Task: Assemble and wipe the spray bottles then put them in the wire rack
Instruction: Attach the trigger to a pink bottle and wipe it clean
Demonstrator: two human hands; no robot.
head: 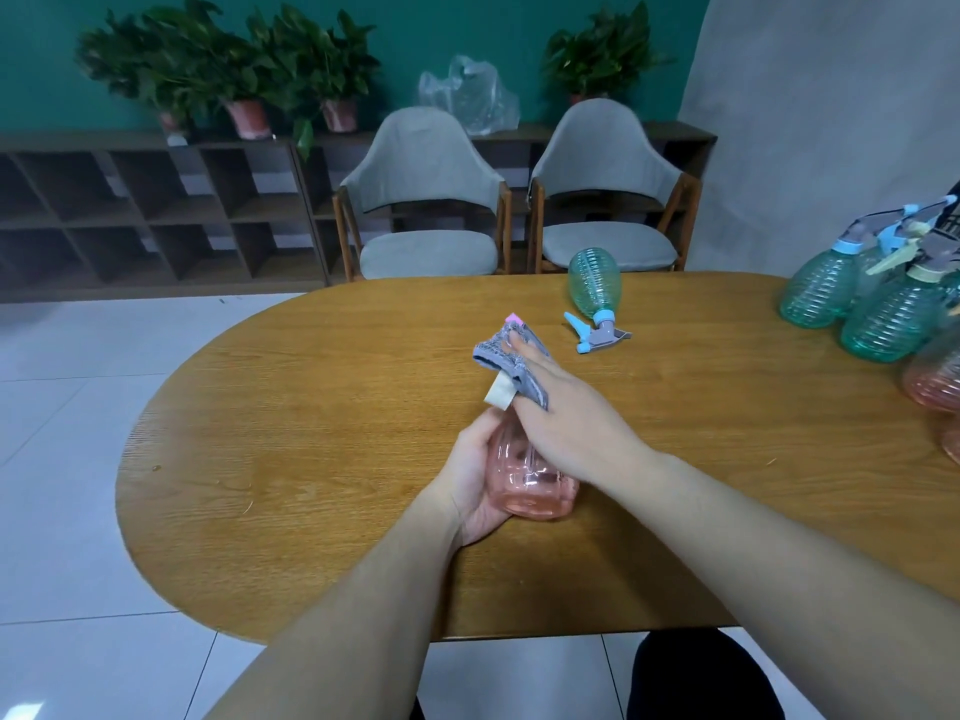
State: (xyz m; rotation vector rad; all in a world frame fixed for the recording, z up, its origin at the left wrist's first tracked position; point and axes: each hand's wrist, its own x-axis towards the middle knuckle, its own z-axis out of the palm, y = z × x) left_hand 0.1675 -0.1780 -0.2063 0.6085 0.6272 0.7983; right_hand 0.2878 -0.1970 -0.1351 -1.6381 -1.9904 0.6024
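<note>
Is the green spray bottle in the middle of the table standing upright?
No, the green spray bottle lies on its side on the table, its blue trigger head toward the person.

Office lounge indicated: oval wooden bench (311,407), two upholstered chairs (423,200), cubby shelving (156,210), potted plants (244,75), tiled floor (67,381).

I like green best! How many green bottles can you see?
3 for sure: one lying on the table near the chairs, and two standing at the right edge. More may hide behind those two.
</note>
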